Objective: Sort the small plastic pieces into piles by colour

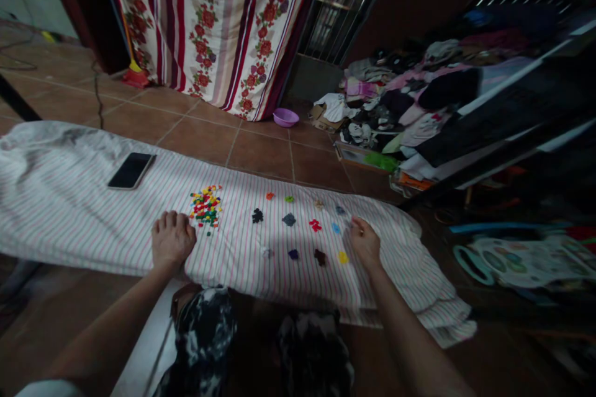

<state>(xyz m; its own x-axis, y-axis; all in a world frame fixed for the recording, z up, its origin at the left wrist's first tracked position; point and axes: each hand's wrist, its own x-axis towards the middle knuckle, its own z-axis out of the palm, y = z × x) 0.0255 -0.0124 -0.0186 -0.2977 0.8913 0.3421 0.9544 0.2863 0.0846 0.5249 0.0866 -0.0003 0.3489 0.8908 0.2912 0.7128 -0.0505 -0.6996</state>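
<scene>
My left hand rests on the striped cloth, its fingers curled down and no object showing in it. Just beyond it lies a loose pile of small multicoloured pieces, mostly red, yellow and green. My right hand is closed at the right of the sorted groups, and whatever its fingertips may hold is hidden. Nearest to it are light-blue pieces, grey-blue pieces and yellow pieces. Further left sit red pieces, dark grey pieces, black pieces and brown pieces.
A phone lies on the cloth at the left. Beyond the cloth, a purple basin stands on the tiled floor by a floral curtain. Heaped clothes fill the far right. My knees are below the near edge.
</scene>
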